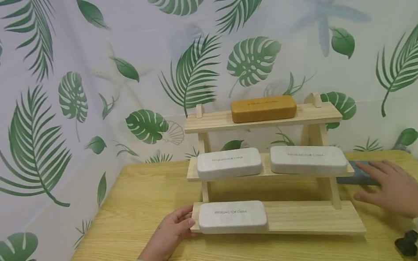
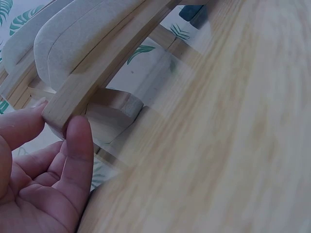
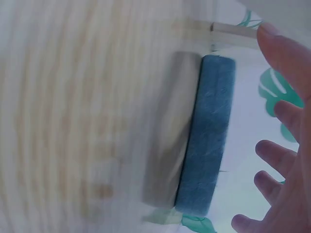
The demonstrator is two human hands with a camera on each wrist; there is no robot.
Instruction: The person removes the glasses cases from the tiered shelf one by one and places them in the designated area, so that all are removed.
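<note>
A three-tier wooden display rack [image 1: 313,218] stands on the table. My left hand [image 1: 169,234] pinches the left end of its bottom shelf, with the thumb and a finger on the board's corner [image 2: 68,107] in the left wrist view. Close beside that hand, a white glasses case [image 1: 232,217] lies on the bottom shelf. To the right of the rack, my right hand [image 1: 397,188] hovers with spread fingers over a blue case [image 1: 356,176], partly covering it in the head view. In the right wrist view the blue case [image 3: 206,136] lies on the table, apart from the fingers.
Two more white cases, one left [image 1: 230,164] and one right [image 1: 307,160], lie on the middle shelf. An orange case [image 1: 264,109] sits on the top shelf. Behind the wooden table [image 1: 127,231] hangs a leaf-patterned cloth [image 1: 131,34], which also covers the left side.
</note>
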